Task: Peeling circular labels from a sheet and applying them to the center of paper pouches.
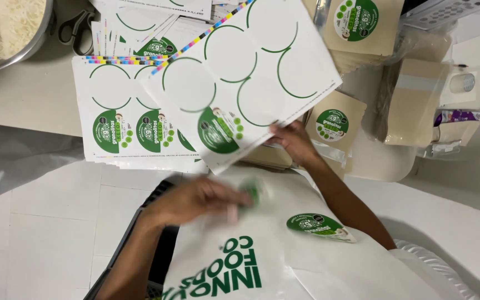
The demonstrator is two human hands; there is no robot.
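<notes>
Over apron, left hand (198, 199) fingers pinch round green sticker (253, 191); right hand (294, 140) fingers grip sticker sheet (240, 78)

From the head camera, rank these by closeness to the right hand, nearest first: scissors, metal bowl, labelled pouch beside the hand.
From the right hand:
1. Labelled pouch, just right of it.
2. Scissors, far up left.
3. Metal bowl, top-left corner.

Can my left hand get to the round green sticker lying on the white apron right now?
Probably yes. The left hand is close to the round green sticker, with only bare white apron between them, though its fingers already pinch another blurred sticker.
</notes>
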